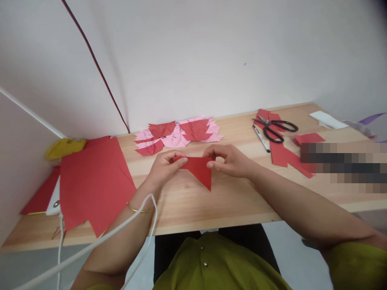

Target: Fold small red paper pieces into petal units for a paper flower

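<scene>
A red paper triangle (201, 170) is held up over the near middle of the table, one point hanging down. Its upper left corner is pinched between the thumb and fingers of my left hand (168, 163). At the upper right corner, my right hand (226, 161) grips the same sheet with thumb and curled fingers. Behind my hands, near the wall, lie several folded red papers (195, 129) with zigzag edges, mixed with pink papers (175, 139) cut the same way.
On the left are large red sheets (93, 185), a yellow item (65, 148) and a white cable (90, 241) crossing my left forearm. To the right lie black-handled scissors (273, 127), a marker (261, 138), red paper scraps (290, 159) and a white strip (328, 119). A blurred patch hides the right edge.
</scene>
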`<state>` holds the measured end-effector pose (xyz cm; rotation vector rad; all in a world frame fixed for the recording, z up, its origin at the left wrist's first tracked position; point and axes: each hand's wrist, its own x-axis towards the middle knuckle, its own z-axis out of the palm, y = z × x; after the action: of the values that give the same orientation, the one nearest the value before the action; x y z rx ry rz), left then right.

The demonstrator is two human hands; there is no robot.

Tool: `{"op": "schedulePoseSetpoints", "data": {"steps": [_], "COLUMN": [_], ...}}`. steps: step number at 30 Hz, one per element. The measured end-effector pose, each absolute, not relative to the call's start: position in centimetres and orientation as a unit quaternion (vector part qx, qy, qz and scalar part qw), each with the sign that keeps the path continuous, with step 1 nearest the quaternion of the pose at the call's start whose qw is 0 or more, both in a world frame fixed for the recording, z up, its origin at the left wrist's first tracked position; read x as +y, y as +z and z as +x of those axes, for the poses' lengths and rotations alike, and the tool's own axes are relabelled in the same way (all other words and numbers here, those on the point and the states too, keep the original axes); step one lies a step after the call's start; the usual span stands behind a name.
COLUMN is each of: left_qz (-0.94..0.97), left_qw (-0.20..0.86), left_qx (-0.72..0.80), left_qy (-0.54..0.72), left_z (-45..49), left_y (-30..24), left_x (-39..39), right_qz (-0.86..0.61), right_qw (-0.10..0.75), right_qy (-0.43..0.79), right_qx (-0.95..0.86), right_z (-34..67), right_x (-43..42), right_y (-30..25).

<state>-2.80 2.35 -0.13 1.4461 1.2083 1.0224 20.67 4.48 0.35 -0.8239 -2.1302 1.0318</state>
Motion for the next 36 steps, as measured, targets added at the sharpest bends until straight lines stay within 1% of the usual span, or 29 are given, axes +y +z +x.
{"op": "schedulePoseSetpoints", "data": {"steps": [6, 11, 17, 20, 23, 25, 27, 32, 36], "left_qz": [0.550, 0.549, 0.575, 0.557, 0.507, 0.485, 0.475, 0.466, 0.498], "left_qw": [0.516, 0.500, 0.462, 0.475, 0.524, 0.565, 0.583, 0.564, 0.588], "left_qx": [0.508, 0.513, 0.519, 0.511, 0.478, 0.456, 0.454, 0.465, 0.449], "left_qy": [0.417, 0.430, 0.432, 0.451, 0.490, 0.488, 0.478, 0.499, 0.452], "left_z": [-2.7, -3.0, -3.2, -3.2, -2.9, -2.7, -2.4, -2.6, -3.3], "left_y": [-0.5, -0.5, -0.9, -1.4, -1.8, -1.9, -1.8, -1.7, -1.9], "left_x": [2.6, 2.7, 3.0, 3.4, 3.6, 3.6, 3.6, 3.6, 3.6], "right_qz": [-0.353, -0.348, -0.338, -0.327, -0.334, -0.347, -0.349, -0.322, -0.307], "right_qw": [0.292, 0.283, 0.279, 0.274, 0.281, 0.291, 0.289, 0.282, 0.283], "right_qy": [0.461, 0.505, 0.500, 0.523, 0.545, 0.547, 0.544, 0.500, 0.500], "right_qx": [-0.760, -0.737, -0.747, -0.738, -0.715, -0.704, -0.706, -0.753, -0.759], "right_z": [20.3, 20.5, 20.7, 20.7, 20.5, 20.3, 20.1, 20.0, 20.4], "right_x": [4.6, 5.1, 5.4, 5.5, 5.6, 5.5, 5.4, 5.4, 5.5], "right_y": [-0.4, -0.8, -0.9, -1.0, -1.3, -1.5, -1.6, -1.7, -1.4]}}
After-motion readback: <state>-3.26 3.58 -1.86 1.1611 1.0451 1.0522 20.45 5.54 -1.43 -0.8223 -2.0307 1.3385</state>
